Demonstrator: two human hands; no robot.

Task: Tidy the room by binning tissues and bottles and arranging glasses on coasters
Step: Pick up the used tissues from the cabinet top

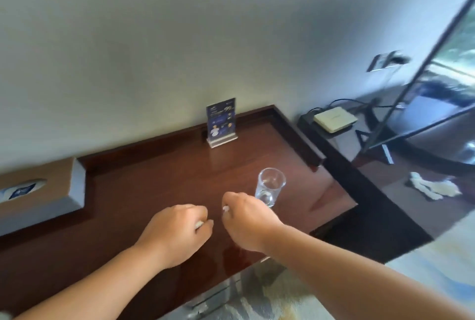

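Note:
A clear drinking glass (270, 186) stands upright on the dark wooden desk (154, 178), just beyond my right hand. My right hand (246, 219) is curled, with a small white scrap of tissue (226, 208) showing between its fingertips. My left hand (180, 232) is also closed, and a small white bit of tissue (199, 224) peeks out by its thumb. Both hands hover close together over the desk near its front edge. A crumpled white tissue (434, 188) lies on a dark mat on the lower table to the right.
A tissue box (38, 186) in a brown holder sits at the desk's left. A blue card in an acrylic stand (221, 123) is by the wall. A white set-top box (334, 117) with cables and a screen (442, 83) are at the right.

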